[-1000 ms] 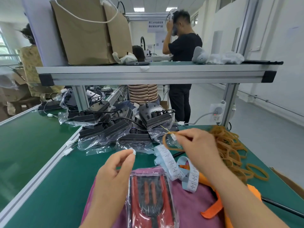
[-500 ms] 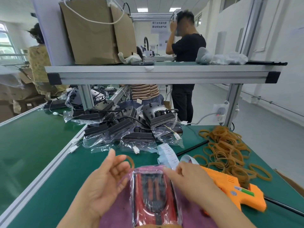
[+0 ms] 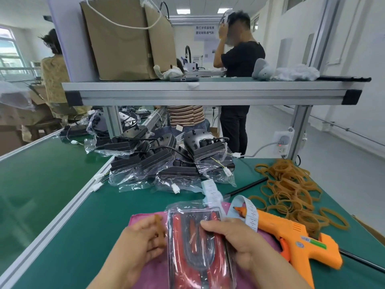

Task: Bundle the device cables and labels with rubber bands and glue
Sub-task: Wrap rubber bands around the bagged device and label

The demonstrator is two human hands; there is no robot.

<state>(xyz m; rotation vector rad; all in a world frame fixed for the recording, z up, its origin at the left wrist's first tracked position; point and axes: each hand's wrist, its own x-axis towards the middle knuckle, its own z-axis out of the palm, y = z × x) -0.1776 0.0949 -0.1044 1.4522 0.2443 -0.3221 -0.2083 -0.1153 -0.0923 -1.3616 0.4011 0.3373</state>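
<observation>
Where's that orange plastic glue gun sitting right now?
In the head view, the orange plastic glue gun lies on the green table, just right of the person's right hand, with the heap of tan rubber bands behind it.

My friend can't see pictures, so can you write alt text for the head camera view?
A right hand grips a bagged red device on a pink cloth while the left hand holds a rubber band beside it. An orange glue gun and loose rubber bands lie on the green table.
</observation>
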